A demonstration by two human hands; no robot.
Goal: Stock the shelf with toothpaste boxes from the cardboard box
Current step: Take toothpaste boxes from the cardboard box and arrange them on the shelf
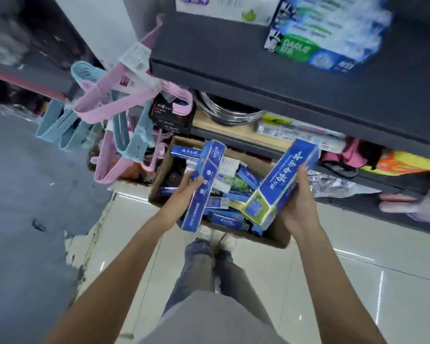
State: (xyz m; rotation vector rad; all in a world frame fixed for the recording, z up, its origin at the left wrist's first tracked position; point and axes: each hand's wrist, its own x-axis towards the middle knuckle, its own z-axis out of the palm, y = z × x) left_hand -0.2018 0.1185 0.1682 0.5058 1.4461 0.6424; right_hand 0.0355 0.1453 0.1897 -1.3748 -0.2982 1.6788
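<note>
My left hand (pixel 184 194) grips one slim blue toothpaste box (pixel 205 184), fingers curled over its long face, box held roughly upright and tilted slightly right. My right hand (pixel 299 194) grips a thicker blue toothpaste pack (pixel 282 186) from the side, thumb on the upper edge; the pack slants up to the right, its green-and-yellow end (pixel 257 211) pointing down toward me. The two are apart, not touching.

Both hands sit above the open cardboard box (pixel 159 180) on the floor, just in front of my shoes (pixel 230 240). Inside it: more toothpaste boxes (pixel 227 218), mostly blue, lying loose at mixed angles.

The dark shelf (pixel 258 78) overhangs the box. On its top, upper right, a stack of green-and-blue Darlie toothpaste boxes (pixel 325 33); a white box (pixel 224 7) beside it, blurred. Lower shelf levels hold a metal pot (pixel 227 111) and flat packets (pixel 298 131); slippers (pixel 397 202) lie at far right.

Left of the shelf end hang pink and blue plastic hangers (pixel 114 112). Floor: pale glossy tiles (pixel 358 256), grey surface to the left.
</note>
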